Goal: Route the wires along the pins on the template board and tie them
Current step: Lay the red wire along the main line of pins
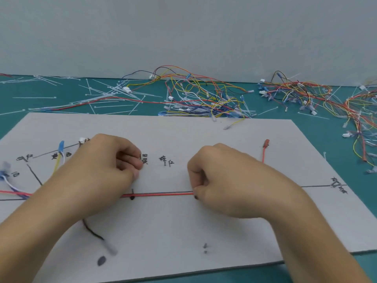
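Pinching the red wire (163, 194) with the right hand (228, 180), curled tight, halfway across the template board (183, 135) by the bench's (306, 111) near edge. Resting the left hand (98, 172), curled too, over the wire's other end; can't tell if gripping anything.

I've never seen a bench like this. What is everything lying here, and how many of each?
template board: one, pale grey, centre, marked with black lines
red wire: one, red, along the board's line between the hands
pins: several, dark, standing in the board
blue connectors: two, blue, board's left
red terminal: one, red, board's upper right
cable ties: many, white, mat's far left
wire heaps: two, mixed colours, mat's far centre and right
mat: one, teal, under the board
left hand: one, fingers curled, above the wire's left part
right hand: one, pinching the red wire
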Tool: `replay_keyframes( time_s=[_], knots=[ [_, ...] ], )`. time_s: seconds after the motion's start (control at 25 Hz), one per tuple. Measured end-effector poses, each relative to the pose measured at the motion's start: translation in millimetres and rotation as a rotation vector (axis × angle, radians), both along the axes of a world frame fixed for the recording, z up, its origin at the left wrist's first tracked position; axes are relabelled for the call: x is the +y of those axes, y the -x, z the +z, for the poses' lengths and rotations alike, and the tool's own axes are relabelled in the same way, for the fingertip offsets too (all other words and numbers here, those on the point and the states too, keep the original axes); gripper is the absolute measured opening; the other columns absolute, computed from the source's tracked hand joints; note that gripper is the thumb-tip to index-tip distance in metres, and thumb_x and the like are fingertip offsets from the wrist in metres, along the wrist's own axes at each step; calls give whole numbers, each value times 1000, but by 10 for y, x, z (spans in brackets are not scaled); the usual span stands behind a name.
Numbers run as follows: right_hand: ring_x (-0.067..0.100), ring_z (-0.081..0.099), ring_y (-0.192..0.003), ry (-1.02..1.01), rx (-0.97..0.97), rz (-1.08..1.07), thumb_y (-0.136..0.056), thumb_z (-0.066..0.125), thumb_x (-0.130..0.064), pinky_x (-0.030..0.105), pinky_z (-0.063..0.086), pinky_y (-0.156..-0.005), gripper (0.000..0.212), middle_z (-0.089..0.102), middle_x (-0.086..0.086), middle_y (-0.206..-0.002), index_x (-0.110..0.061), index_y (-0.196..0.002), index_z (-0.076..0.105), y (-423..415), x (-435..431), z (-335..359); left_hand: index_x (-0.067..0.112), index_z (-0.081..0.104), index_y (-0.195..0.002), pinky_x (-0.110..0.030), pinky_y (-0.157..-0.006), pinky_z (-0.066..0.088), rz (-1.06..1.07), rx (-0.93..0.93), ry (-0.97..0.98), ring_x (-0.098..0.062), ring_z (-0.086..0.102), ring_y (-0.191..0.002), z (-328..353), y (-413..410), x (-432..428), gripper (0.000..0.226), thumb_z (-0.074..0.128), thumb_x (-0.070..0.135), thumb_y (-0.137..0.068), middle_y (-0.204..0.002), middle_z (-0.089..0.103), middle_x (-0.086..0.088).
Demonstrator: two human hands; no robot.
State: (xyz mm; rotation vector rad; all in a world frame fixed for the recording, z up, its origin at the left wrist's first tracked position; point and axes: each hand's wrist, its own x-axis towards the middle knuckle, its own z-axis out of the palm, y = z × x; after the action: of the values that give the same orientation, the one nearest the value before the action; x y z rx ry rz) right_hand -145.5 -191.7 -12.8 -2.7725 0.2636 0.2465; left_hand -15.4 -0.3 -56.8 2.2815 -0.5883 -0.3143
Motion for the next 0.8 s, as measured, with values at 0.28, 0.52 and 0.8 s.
replay_keyframes(
  time_s=[0.28, 0.52, 0.8],
  knots=[
    [13, 64, -69, -1, 78, -86, -80, 61, -17, 26, 46, -51, 13, 62, -10, -79, -27, -75, 68, 81, -240, 21, 28, 73, -97, -22, -78, 60, -142, 52, 36, 0, 70, -76, 54, 91, -167, 30, 66, 0, -88, -82, 77, 15],
    [7, 62, -58, -48, -66, -146, -70, 79, -35, 28, 50, -49, 18, 67, -9, -62, -21, -71, 67, -12, -217, -49, 51, 71, -112, -21, -66, 61, -193, -128, 22, 5, 75, -80, 33, -119, 237, 41, 71, 69, -76, -93, 76, 29],
    [6, 64, -61, -91, -88, -211, -73, 75, -27, 27, 50, -52, 9, 67, -12, -63, -23, -72, 66, -81, -222, -173, 56, 71, -102, -47, -68, 64, 105, -242, -228, -1, 70, -54, -373, -1214, 1194, 69, 60, 101, -51, -81, 72, 33]
  ],
)
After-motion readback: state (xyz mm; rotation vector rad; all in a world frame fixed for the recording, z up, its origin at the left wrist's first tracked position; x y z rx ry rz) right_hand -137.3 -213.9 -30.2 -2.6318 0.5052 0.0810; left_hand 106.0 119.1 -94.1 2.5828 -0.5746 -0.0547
